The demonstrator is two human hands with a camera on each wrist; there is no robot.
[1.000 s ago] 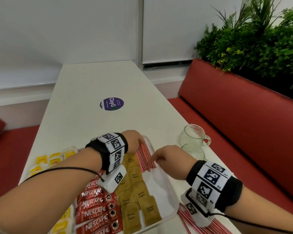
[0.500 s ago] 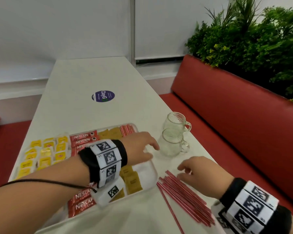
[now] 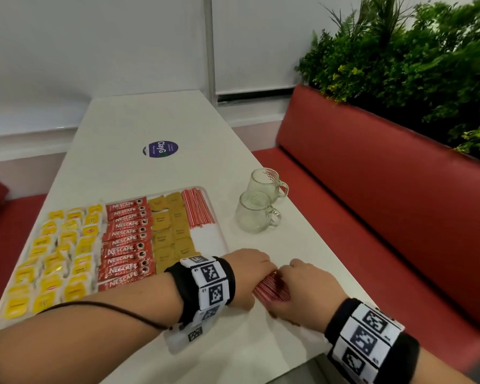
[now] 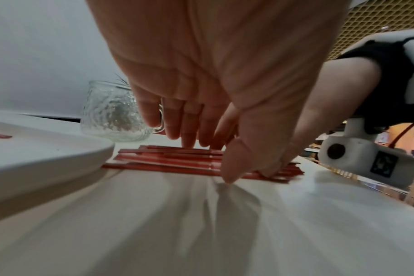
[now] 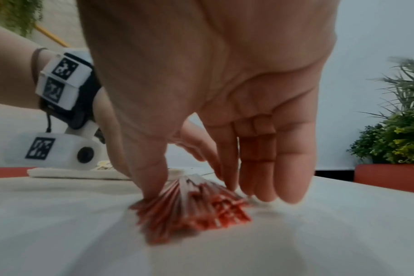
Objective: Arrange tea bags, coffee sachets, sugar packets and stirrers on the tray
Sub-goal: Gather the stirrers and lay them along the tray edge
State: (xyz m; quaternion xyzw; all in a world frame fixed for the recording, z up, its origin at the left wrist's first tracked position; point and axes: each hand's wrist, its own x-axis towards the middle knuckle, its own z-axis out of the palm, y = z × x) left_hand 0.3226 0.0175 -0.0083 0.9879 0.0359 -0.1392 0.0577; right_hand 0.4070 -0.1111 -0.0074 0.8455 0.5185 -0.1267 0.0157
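Note:
The white tray (image 3: pixel 222 239) holds rows of yellow tea bags (image 3: pixel 58 253), red coffee sachets (image 3: pixel 126 239), brown sugar packets (image 3: pixel 169 228) and, in its far right corner, red striped stirrers (image 3: pixel 198 207). A loose pile of red stirrers (image 3: pixel 272 289) lies on the table just right of the tray's near corner. My left hand (image 3: pixel 257 284) brackets the pile, thumb on the near side and fingers on the far side (image 4: pixel 208 158). My right hand (image 3: pixel 288 286) squeezes the same pile (image 5: pixel 191 211) between thumb and fingers (image 5: pixel 206 190). The tray's rim (image 4: pixel 47 155) touches the stirrers' ends (image 4: pixel 173 158).
Two glass mugs (image 3: pixel 254 217) (image 3: pixel 265 182) stand on the table beyond the hands, right of the tray. A round purple sticker (image 3: pixel 160 148) lies farther back. A red bench (image 3: pixel 372 189) with plants (image 3: pixel 413 65) runs along the right table edge.
Both hands have left the tray. The right hand reached the loose stirrers first, and the left hand has now crossed over to join it on the pile, which is bunched tighter.

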